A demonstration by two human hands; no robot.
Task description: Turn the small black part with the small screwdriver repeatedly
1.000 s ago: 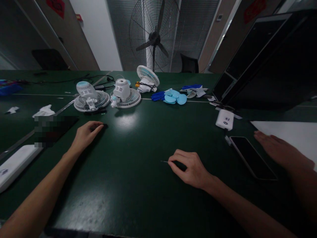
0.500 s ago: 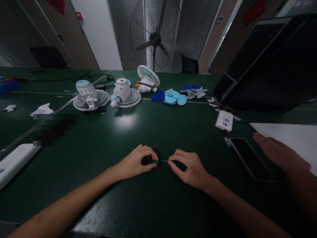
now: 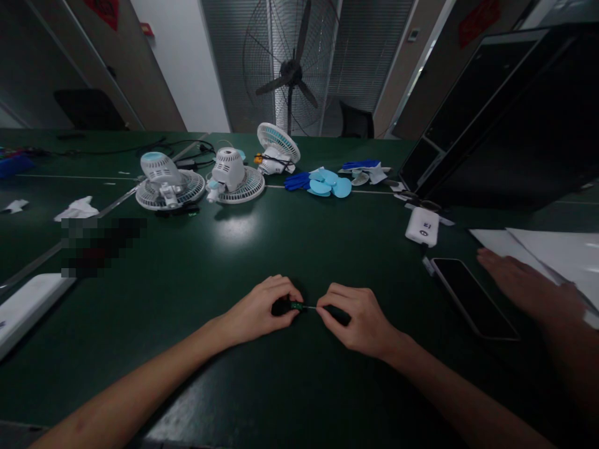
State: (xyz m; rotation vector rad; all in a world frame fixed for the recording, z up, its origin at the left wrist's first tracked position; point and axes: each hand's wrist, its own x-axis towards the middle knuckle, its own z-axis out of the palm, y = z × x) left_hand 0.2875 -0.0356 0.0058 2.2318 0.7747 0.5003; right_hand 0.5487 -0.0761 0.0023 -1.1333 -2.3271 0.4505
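My left hand (image 3: 264, 307) rests low over the table, thumb and fingertips pinching a small green-and-black piece (image 3: 296, 306). A thin metal rod (image 3: 310, 307) runs from the right end of that piece toward my right hand (image 3: 358, 317). Thumb and forefinger of my right hand are closed on the rod's other end. Rod and green piece lie in line, and they look joined, though the exact contact is too small to make out. What the green piece is cannot be told.
White fans (image 3: 238, 181) stand along the back, beside light-blue fan blades (image 3: 330, 183) and blue gloves (image 3: 297, 181). At right are a white power bank (image 3: 422, 226), a phone (image 3: 472, 298), white sheets (image 3: 561, 249) and another person's hand (image 3: 519, 280). A white box (image 3: 32, 305) lies left.
My left hand has shifted slightly right, and more of the green piece shows. The pinches hold. At right, the white sheets have become spread apart near the other person's hand.
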